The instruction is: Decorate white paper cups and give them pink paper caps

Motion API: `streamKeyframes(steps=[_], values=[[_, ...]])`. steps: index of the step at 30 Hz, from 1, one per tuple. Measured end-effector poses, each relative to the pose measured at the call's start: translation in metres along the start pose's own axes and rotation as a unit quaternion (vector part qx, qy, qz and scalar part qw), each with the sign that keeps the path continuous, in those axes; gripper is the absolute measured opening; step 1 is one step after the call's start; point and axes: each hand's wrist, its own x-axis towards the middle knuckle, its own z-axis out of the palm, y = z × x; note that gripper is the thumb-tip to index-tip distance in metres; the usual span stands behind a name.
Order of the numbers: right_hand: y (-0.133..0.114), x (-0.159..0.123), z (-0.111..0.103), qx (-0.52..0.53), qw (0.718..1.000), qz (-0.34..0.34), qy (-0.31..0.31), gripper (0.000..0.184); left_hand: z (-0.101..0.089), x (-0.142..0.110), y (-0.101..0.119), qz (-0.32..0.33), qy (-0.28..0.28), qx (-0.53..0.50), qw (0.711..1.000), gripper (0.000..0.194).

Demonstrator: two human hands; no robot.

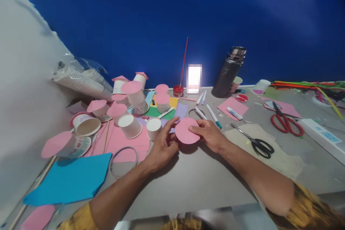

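A pink paper circle (184, 131) is held between both hands just above the grey table (194, 176). My left hand (162, 144) pinches its left edge with fingers curled. My right hand (208, 133) grips its right edge, thumb on top. Just beyond my left hand stand white paper cups (153, 128), and a group of upturned cups topped with pink paper discs (134, 95) fills the left back of the table.
Black scissors (257, 142) lie right of my right hand, red scissors (285, 122) farther right. A dark flask (229, 72), a red paint pot (178, 90), markers (214, 115), a stack of cups (81, 82) and blue paper (70, 179) surround the work spot.
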Motion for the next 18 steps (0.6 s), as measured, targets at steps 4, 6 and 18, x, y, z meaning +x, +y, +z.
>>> streamKeyframes(steps=[4,6,18], values=[[-0.002,-0.002,-0.003,-0.044,0.998,-0.022,-0.042,0.043,-0.001,0.001,-0.006,0.088,0.021,0.112,0.990,0.042],[-0.003,-0.004,-0.003,-0.066,0.995,-0.038,-0.058,0.044,-0.002,0.003,-0.007,0.099,0.048,0.117,0.987,0.023],[-0.010,-0.013,-0.004,-0.172,0.963,-0.203,-0.049,0.029,0.004,0.002,0.006,0.012,0.145,0.050,0.988,0.013]])
